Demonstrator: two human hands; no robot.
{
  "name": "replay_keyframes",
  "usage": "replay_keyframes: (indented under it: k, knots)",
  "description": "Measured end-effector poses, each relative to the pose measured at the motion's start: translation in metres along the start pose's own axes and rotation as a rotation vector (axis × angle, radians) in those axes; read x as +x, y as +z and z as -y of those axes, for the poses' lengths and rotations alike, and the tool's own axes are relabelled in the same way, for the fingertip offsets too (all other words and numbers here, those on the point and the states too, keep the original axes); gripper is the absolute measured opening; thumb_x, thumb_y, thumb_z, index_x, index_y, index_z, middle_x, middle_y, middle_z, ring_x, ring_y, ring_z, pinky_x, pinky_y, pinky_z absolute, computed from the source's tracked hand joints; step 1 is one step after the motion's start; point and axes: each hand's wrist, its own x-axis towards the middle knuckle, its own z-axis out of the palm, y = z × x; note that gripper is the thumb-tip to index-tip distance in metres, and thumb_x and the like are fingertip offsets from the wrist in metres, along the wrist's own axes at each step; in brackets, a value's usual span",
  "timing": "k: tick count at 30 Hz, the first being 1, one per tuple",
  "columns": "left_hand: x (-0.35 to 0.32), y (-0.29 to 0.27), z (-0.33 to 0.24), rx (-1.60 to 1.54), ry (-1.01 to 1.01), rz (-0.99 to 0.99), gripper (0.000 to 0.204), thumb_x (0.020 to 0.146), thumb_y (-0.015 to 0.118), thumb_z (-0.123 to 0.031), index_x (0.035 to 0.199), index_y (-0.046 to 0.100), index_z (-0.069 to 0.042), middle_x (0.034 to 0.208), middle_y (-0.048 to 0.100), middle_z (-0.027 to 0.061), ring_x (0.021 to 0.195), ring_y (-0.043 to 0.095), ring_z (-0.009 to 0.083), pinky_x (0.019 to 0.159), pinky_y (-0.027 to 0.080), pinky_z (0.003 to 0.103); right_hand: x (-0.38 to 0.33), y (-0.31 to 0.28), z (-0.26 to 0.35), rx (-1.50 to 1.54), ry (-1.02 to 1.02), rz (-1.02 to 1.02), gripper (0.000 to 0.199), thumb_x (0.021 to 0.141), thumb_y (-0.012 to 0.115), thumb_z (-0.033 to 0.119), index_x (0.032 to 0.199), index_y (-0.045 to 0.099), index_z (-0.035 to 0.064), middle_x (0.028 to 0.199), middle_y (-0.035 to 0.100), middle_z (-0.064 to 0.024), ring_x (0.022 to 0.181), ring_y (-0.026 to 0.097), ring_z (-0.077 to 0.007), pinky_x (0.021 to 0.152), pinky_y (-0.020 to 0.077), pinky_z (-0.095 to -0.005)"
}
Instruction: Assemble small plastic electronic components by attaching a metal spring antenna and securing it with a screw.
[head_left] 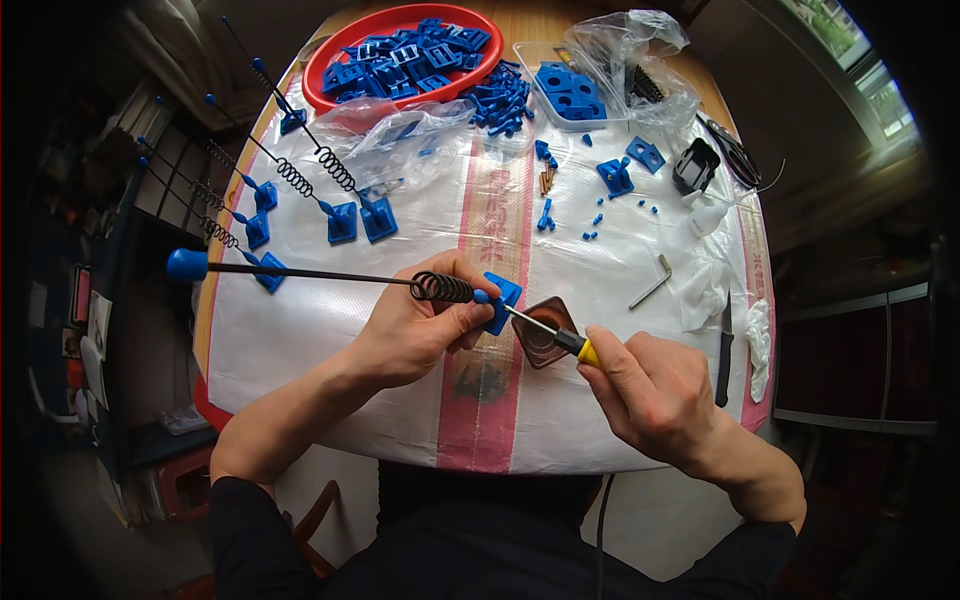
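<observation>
Fists (420,325) clamped around rod (300,272), screwdriver (560,336)

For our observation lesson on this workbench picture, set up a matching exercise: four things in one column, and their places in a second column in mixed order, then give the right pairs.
Things
1. red bowl of blue parts
2. screwdriver
3. spring rod with blue base
4. hex key

Places
A. in the right hand
B. lying loose on the white sheet, right of centre
C. at the far edge of the table
D. in the left hand

Pairs: 1-C, 2-A, 3-D, 4-B
</observation>
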Motion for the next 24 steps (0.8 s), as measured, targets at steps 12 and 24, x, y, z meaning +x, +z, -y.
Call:
replay_keyframes:
  k: [12, 24]
  knots:
    - [0.007, -0.003, -0.004, 0.069, 0.057, 0.017, 0.023, 0.101, 0.063, -0.007, 0.123, 0.056, -0.007, 0.09, 0.064, 0.0028, 0.072, 0.059, 0.0073, 0.062, 0.046, 0.023, 0.003, 0.015, 0.0, 0.448, 0.312, -0.1, 0.021, 0.087, 0.075, 0.01, 0.106, 0.067, 0.0037, 0.068, 0.058, -0.0106, 0.055, 0.058, -0.0265, 0.049, 0.0446, -0.0381]
    - [0.007, 0.0, 0.008, 0.048, 0.084, 0.063, 0.023, 0.109, 0.053, -0.031, 0.105, 0.049, -0.008, 0.084, 0.048, -0.0034, 0.067, 0.043, 0.0022, 0.057, 0.035, 0.021, 0.008, 0.008, 0.016, 0.038, 0.055, -0.017, 0.036, 0.086, 0.077, 0.019, 0.114, 0.067, -0.0019, 0.066, 0.051, -0.003, 0.051, 0.055, -0.0174, 0.047, 0.0424, -0.0332]
